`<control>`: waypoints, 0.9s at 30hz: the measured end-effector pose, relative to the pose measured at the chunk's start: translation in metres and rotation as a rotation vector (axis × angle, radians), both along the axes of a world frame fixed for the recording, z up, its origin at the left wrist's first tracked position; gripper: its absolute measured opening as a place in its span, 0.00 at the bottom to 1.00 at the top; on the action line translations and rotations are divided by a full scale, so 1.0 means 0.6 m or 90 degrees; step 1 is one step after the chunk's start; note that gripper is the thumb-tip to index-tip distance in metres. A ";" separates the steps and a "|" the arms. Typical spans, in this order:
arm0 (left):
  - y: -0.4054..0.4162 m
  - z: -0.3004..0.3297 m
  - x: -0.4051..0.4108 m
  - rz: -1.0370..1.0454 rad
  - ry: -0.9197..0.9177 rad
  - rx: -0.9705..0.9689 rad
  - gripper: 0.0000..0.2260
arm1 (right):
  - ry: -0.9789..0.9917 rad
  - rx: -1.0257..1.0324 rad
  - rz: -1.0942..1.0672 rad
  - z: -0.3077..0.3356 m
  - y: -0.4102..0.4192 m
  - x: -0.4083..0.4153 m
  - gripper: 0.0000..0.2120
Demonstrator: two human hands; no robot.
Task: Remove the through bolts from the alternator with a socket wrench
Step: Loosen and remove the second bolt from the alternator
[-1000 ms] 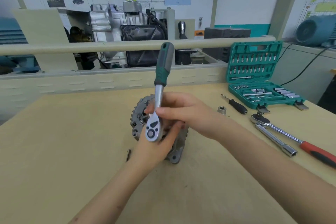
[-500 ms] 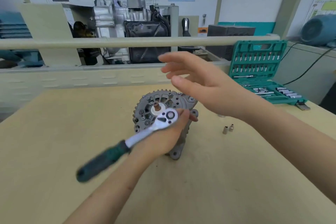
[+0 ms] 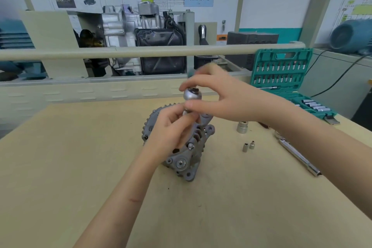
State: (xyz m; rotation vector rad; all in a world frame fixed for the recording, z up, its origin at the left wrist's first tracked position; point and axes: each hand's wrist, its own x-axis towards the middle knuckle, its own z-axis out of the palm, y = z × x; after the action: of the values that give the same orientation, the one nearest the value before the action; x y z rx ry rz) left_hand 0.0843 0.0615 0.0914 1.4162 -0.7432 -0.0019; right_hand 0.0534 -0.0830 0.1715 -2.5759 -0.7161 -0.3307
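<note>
While the alternator (image 3: 181, 145) stands on edge on the tabletop (image 3: 80, 167), the head view shows both hands working just above it. The right hand (image 3: 227, 96) pinches the ratchet head (image 3: 192, 94) of the socket wrench, fingers clamped on it; the left hand (image 3: 171, 129) curls its fingers on the part just below, seemingly the socket. One bolt head (image 3: 190, 147) still sits in the housing, so removal looks unfinished. Loose sockets (image 3: 248, 145) and a socket set case (image 3: 281, 74) lie to the right.
</note>
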 end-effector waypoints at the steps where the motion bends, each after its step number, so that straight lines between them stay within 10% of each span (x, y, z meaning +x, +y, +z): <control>1: 0.000 -0.001 0.002 -0.024 0.008 -0.016 0.11 | -0.054 -0.046 0.006 0.001 -0.001 0.001 0.15; 27: 0.035 0.006 0.032 0.030 -0.097 0.260 0.11 | -0.122 -0.362 -0.018 0.005 0.018 -0.008 0.25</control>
State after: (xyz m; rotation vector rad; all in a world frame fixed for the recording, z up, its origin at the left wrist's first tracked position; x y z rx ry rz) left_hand 0.1033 0.0827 0.0951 1.8380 -0.8672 -0.0089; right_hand 0.0488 -0.0719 0.1745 -3.1201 -0.9536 -0.4393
